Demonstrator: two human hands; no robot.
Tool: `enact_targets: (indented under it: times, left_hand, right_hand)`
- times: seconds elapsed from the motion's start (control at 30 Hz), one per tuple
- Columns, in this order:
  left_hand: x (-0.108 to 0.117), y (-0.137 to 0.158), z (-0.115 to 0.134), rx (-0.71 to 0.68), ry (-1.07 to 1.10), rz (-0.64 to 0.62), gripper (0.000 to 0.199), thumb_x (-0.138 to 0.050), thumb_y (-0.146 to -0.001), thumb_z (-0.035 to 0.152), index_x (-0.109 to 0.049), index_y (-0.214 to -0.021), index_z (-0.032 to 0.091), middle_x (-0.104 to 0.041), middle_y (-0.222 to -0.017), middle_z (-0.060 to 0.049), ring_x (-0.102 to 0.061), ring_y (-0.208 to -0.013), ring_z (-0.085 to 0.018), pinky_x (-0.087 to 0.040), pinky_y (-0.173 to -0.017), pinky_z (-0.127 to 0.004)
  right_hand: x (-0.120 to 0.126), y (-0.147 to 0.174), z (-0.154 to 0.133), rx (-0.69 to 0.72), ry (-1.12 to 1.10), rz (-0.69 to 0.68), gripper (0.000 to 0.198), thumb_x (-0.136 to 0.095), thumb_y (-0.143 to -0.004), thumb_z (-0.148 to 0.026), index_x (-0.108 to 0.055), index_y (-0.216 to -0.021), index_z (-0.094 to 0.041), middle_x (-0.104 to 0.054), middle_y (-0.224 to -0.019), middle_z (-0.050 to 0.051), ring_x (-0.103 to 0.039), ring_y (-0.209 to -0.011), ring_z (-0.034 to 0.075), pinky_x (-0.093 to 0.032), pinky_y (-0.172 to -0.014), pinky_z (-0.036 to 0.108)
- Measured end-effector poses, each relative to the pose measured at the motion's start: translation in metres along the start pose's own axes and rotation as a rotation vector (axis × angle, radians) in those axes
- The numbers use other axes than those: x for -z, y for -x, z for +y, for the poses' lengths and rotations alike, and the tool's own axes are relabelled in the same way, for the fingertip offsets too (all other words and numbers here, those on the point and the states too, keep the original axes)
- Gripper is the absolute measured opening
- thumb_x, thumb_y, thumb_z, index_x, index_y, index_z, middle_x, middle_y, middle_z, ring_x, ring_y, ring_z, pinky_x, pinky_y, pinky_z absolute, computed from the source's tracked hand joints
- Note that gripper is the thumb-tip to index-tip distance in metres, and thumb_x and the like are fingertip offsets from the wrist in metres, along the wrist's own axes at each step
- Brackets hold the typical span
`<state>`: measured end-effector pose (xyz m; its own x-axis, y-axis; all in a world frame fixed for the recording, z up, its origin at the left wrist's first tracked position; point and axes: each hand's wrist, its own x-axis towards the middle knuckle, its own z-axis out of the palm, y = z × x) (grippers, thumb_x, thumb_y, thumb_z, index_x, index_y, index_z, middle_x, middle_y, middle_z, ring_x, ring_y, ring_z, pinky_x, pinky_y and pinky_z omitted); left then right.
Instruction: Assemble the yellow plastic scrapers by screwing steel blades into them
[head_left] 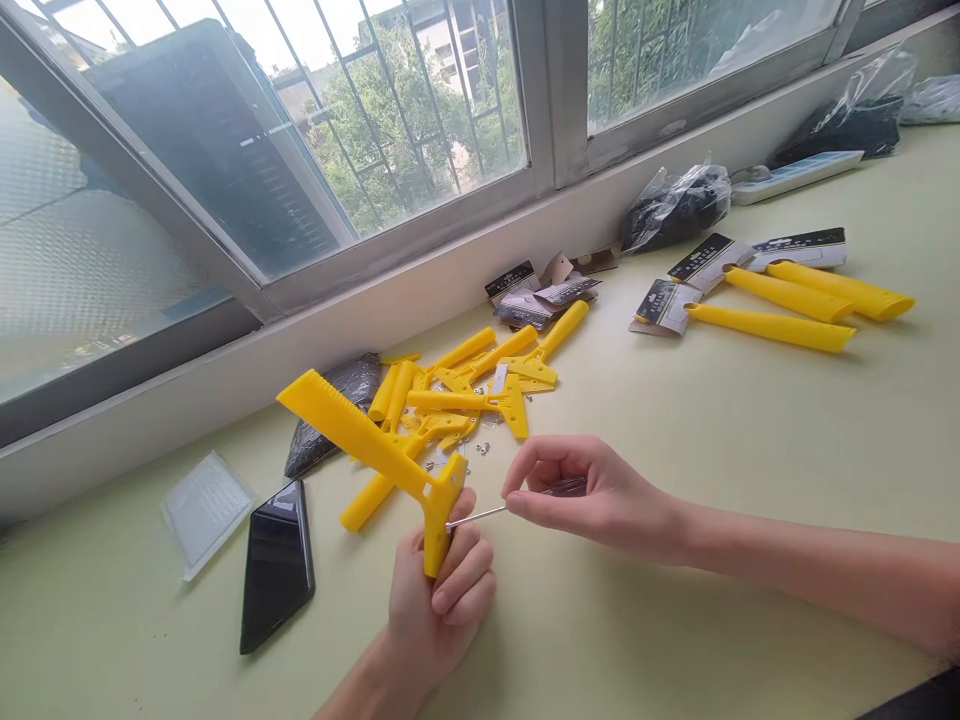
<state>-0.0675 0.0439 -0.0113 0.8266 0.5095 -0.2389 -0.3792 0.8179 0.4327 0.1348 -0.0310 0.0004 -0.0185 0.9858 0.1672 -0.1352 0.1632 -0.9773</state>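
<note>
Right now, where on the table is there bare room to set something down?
Bare table lies between the right hand and the three long yellow pieces; another patch lies between the phone and left hand. It's crowded beyond the left hand, with yellow scraper parts and small metal bits.

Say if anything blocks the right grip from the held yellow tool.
Nothing visible does: between the right grip and the yellow tool in the left grip runs only the screwdriver, its tip at the tool's head.
</note>
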Motion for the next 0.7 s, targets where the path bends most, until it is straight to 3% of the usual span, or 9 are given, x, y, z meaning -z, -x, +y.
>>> enact_targets:
  times: [0.5, 0.7]
  left_hand:
    - [0.0, 0.0009, -0.0023, 0.06, 0.057, -0.019, 0.019, -0.049, -0.094, 0.01, -0.064, -0.084, 0.015, -0.021, -0.044, 0.011, -0.011, -0.035, -0.004, -0.017, -0.029, -0.012]
    - [-0.0038, 0.0004, -0.0037, 0.077, 0.046, -0.006, 0.012, -0.058, -0.09, 0.011, -0.063, -0.08, 0.014, -0.024, -0.045, 0.01, -0.017, -0.036, -0.003, -0.014, -0.032, -0.013]
  right_hand:
    - [-0.0102, -0.0006, 0.0069, 0.004, 0.031, -0.032, 0.02, -0.072, -0.092, -0.033, -0.067, -0.088, -0.014, -0.045, -0.061, -0.007, -0.036, -0.056, 0.008, -0.027, -0.05, 0.023]
    - [-0.01, 0.0017, 0.0061, 0.018, 0.058, -0.054, 0.019, -0.07, -0.092, -0.031, -0.069, -0.089, -0.013, -0.049, -0.064, -0.005, -0.038, -0.057, 0.008, -0.029, -0.05, 0.023]
